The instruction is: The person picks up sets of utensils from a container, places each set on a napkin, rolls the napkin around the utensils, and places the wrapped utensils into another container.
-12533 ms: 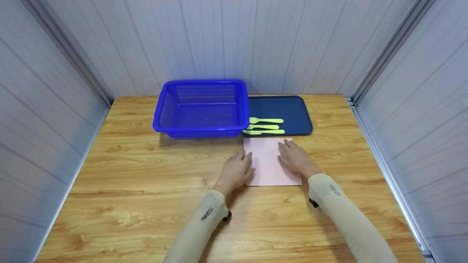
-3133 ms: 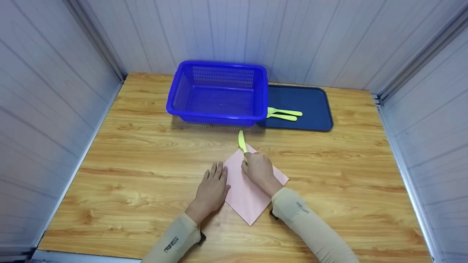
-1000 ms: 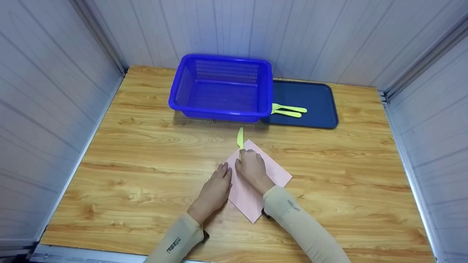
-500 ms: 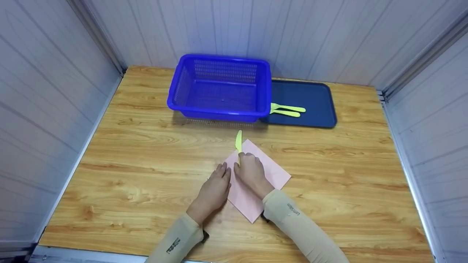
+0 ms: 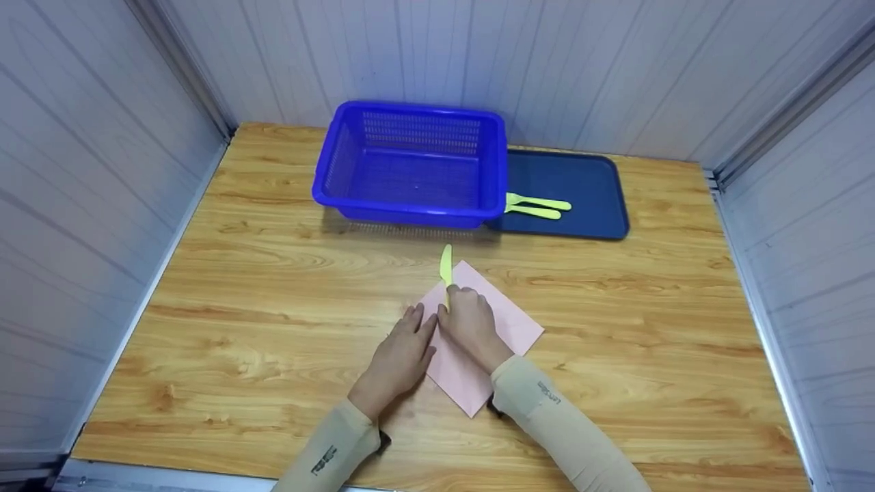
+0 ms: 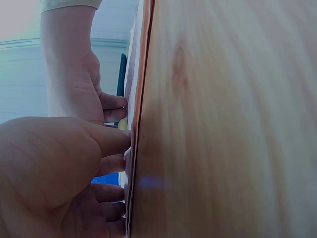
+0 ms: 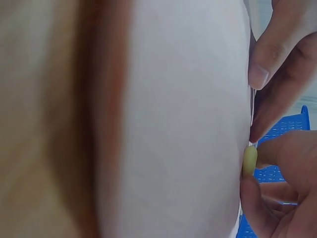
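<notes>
The right hand has its grip curled around the handle of a yellow-green knife, holding it over the pink napkin, with the blade pointing toward the basket and reaching past the napkin's far-left edge. The right wrist view shows the handle's end between thumb and finger, against the napkin. The left hand rests on the napkin's left side, its grip loose, fingers extended and holding nothing, one fingertip just beside the right thumb. The napkin lies on the bench with one corner toward the person. Beyond it stands the blue basket, hiding the left part of a dark tray and the heads of two handles lying there.
</notes>
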